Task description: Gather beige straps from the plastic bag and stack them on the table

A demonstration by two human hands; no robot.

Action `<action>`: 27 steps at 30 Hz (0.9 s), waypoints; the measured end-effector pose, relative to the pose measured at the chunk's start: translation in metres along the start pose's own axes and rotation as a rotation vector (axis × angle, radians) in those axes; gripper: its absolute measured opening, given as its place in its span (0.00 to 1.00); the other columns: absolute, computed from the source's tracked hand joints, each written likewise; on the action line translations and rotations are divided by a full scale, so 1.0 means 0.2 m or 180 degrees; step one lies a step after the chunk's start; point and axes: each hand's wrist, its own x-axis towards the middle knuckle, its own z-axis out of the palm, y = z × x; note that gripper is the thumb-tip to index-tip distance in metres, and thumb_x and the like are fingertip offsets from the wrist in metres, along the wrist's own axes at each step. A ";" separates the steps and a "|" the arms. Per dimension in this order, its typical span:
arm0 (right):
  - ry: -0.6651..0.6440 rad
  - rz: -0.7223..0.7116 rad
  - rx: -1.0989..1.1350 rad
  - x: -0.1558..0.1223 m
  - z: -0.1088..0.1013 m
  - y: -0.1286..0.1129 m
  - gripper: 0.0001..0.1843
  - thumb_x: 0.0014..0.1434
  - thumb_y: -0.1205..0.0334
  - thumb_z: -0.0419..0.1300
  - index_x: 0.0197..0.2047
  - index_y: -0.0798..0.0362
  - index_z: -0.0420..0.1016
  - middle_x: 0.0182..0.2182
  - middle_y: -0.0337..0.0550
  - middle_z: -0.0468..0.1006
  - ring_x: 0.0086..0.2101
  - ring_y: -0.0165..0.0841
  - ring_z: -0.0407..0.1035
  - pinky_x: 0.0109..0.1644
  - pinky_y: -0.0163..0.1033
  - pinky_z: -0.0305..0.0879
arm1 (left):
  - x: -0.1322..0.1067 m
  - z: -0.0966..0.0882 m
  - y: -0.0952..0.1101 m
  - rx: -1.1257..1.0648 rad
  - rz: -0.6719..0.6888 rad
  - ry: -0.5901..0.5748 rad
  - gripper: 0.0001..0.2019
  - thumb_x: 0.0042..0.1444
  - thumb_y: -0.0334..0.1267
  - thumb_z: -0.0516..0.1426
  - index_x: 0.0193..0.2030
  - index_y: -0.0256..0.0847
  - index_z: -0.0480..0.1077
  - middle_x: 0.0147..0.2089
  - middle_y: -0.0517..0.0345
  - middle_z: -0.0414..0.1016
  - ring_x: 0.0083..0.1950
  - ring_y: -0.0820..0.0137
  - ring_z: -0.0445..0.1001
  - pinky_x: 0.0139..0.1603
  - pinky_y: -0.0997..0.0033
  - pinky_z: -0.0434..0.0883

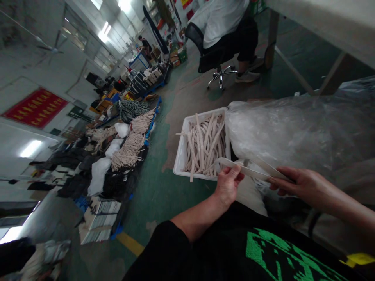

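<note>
A pale beige strap [254, 172] is stretched between my two hands above my lap, with a loop of it near the bin. The fingers and thumb of my left hand [229, 184] pinch the strap close to its looped end. Farther right, my right hand [299, 182] is closed around the strap where two lengths come together. Just beyond my left hand stands a white plastic bin [179, 160] on the floor. Many similar beige straps [202, 142] lie tangled in it, some hanging over its rim.
Clear plastic bags [281, 128] bulge right of the bin, under a table [328, 23]. A seated person [225, 23] occupies a wheeled office chair [215, 64] ahead. Bundled beige cords [130, 150] and white bags [99, 175] line the left on pallets.
</note>
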 end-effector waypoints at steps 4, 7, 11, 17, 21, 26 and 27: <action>-0.0232 -0.0048 0.0139 0.01 0.01 -0.04 0.25 0.56 0.36 0.55 0.32 0.50 0.76 0.24 0.46 0.81 0.25 0.39 0.76 0.29 0.39 0.68 | -0.01 0.01 -0.01 0.0024 -0.0070 -0.0237 0.23 0.30 0.46 0.77 0.29 0.37 0.76 0.31 0.60 0.76 0.32 0.76 0.72 0.39 0.73 0.69; -0.0223 0.0067 0.0046 0.00 -0.01 -0.03 0.25 0.54 0.35 0.56 0.32 0.49 0.77 0.21 0.45 0.80 0.23 0.38 0.74 0.26 0.38 0.63 | 0.03 0.00 0.03 -0.0076 0.0010 0.0104 0.23 0.28 0.44 0.78 0.28 0.36 0.75 0.29 0.62 0.75 0.29 0.77 0.71 0.36 0.74 0.67; -0.0116 0.0108 0.0063 -0.02 -0.01 -0.07 0.27 0.55 0.33 0.56 0.30 0.50 0.76 0.22 0.44 0.80 0.24 0.38 0.75 0.28 0.39 0.65 | 0.04 0.01 0.02 0.0013 -0.0074 0.0175 0.21 0.32 0.42 0.77 0.28 0.35 0.74 0.28 0.62 0.74 0.28 0.77 0.70 0.37 0.73 0.66; -0.0141 -0.0042 0.0472 -0.02 -0.01 -0.12 0.31 0.54 0.28 0.57 0.30 0.50 0.76 0.25 0.45 0.82 0.25 0.36 0.76 0.27 0.37 0.66 | 0.00 0.04 0.00 0.0031 -0.0015 -0.0086 0.20 0.34 0.42 0.76 0.31 0.35 0.76 0.33 0.59 0.77 0.33 0.75 0.74 0.41 0.72 0.68; -0.0190 0.0066 0.0323 -0.03 -0.03 -0.06 0.30 0.55 0.30 0.57 0.30 0.51 0.76 0.23 0.46 0.81 0.24 0.37 0.75 0.25 0.37 0.65 | 0.02 0.03 0.01 0.0056 -0.0049 0.0261 0.18 0.36 0.39 0.75 0.30 0.36 0.74 0.29 0.62 0.75 0.29 0.77 0.71 0.38 0.73 0.67; -0.0104 -0.0034 0.0530 -0.03 0.02 -0.11 0.30 0.55 0.29 0.57 0.29 0.51 0.73 0.25 0.44 0.81 0.25 0.35 0.76 0.28 0.37 0.68 | -0.02 0.04 -0.03 0.0159 -0.0027 -0.0358 0.21 0.35 0.44 0.76 0.34 0.36 0.77 0.35 0.58 0.79 0.35 0.73 0.75 0.43 0.71 0.70; -0.0136 -0.0029 0.0590 -0.03 0.01 -0.12 0.30 0.55 0.29 0.58 0.30 0.51 0.74 0.26 0.44 0.82 0.25 0.35 0.76 0.28 0.36 0.68 | -0.01 0.04 -0.02 0.0140 0.0022 -0.0372 0.21 0.35 0.44 0.76 0.33 0.36 0.77 0.34 0.58 0.79 0.35 0.73 0.75 0.43 0.71 0.70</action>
